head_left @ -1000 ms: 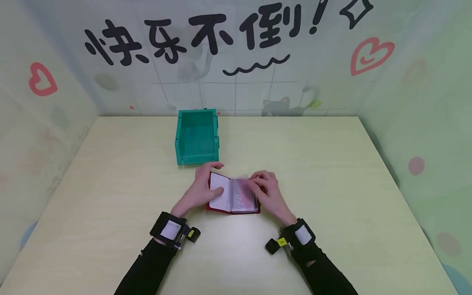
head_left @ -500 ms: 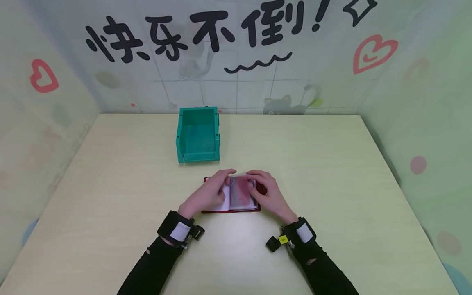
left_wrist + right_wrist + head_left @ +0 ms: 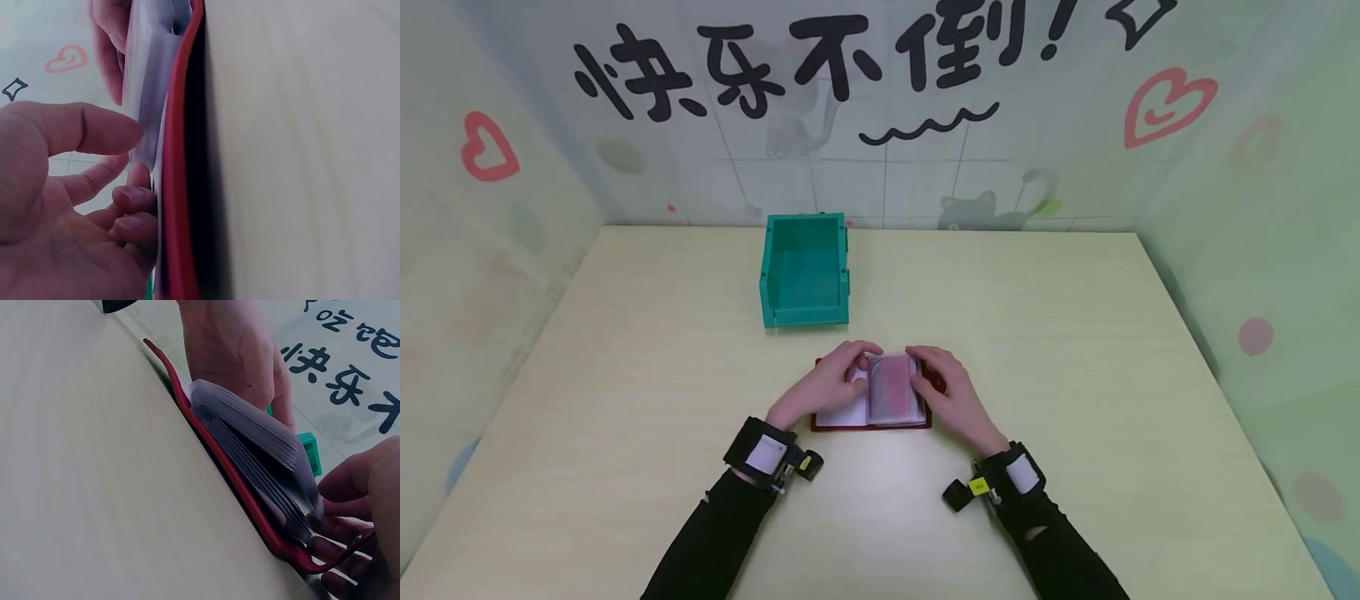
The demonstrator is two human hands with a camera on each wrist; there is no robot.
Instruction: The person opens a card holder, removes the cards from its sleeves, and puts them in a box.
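Observation:
A small card holder (image 3: 844, 415) with a red cover and white inner lining lies spread on the table in the head view. Its stack of clear plastic sleeves (image 3: 250, 422) rises from the right half, and a pink tint (image 3: 895, 387) shows through the top sleeve. My left hand (image 3: 823, 385) is over the left inner cover, fingers loosely bent, the thumb tip right at the sleeves' edge in the left wrist view. At the right edge my right hand (image 3: 953, 393) holds the holder, its thumb by the sleeves and its fingers around the strap end (image 3: 347, 553).
A teal open bin (image 3: 805, 271) stands behind the card holder, towards the back of the pale wooden table (image 3: 1037, 317). Printed wall panels (image 3: 700, 167) border the table at the back and on both sides.
My left hand has moved right, from the outer edge of the left cover to near the middle of the card holder. The right hand has shifted only slightly at the right edge.

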